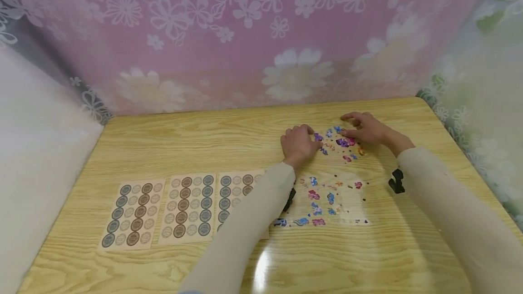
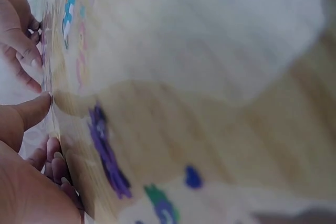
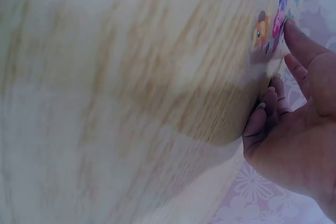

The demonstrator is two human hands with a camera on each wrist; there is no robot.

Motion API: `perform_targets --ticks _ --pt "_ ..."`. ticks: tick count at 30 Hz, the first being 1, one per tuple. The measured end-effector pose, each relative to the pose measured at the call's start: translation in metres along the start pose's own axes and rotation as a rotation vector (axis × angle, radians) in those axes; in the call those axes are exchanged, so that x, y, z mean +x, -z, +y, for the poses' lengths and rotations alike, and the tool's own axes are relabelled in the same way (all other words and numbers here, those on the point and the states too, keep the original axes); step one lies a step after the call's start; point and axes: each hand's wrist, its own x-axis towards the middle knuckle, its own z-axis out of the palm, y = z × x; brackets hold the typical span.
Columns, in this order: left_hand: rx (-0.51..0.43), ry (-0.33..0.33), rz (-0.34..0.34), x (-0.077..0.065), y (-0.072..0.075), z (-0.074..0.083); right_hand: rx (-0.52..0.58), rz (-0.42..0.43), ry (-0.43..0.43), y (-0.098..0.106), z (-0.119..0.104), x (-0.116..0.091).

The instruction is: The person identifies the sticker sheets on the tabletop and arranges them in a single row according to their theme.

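A clear sticker sheet (image 1: 345,142) with small purple, pink, blue and orange cartoon figures lies flat toward the back right of the table. At its left edge rests my left hand (image 1: 297,144), thumb on the sheet's border and fingers on the wood. My right hand (image 1: 369,129) is at the sheet's upper right, the thumb touching it and the fingers spread beyond. In the right wrist view, the thumb of the right hand (image 3: 304,103) reaches the printed figures, while its other fingers rest on the tabletop. Nearer the front lies a second clear sticker sheet (image 1: 345,196) with similar figures.
Beige sheets of round grey and brown labels (image 1: 132,212) lie in a row at the left, partly under the left sleeve. A black object (image 1: 396,181) sits by the right forearm, another (image 1: 289,199) by the left. Floral curtains (image 1: 245,58) hang behind the table (image 1: 196,144).
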Motion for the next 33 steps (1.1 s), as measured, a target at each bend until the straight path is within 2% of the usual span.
perform_targets --ticks 6,13,23,33 --pt "-0.031 -0.007 0.009 0.001 0.001 0.0 -0.013 -0.016 0.011 0.003 -0.002 -0.003" --pt "-0.058 -0.024 0.012 -0.002 0.002 0.0 0.021 0.022 0.053 0.002 -0.002 -0.006" --pt "-0.127 -0.046 0.036 -0.004 0.001 -0.003 0.058 0.038 -0.013 0.001 -0.005 -0.013" --pt "-0.245 -0.027 0.096 -0.006 -0.004 -0.001 0.013 0.16 -0.049 -0.003 -0.002 -0.018"
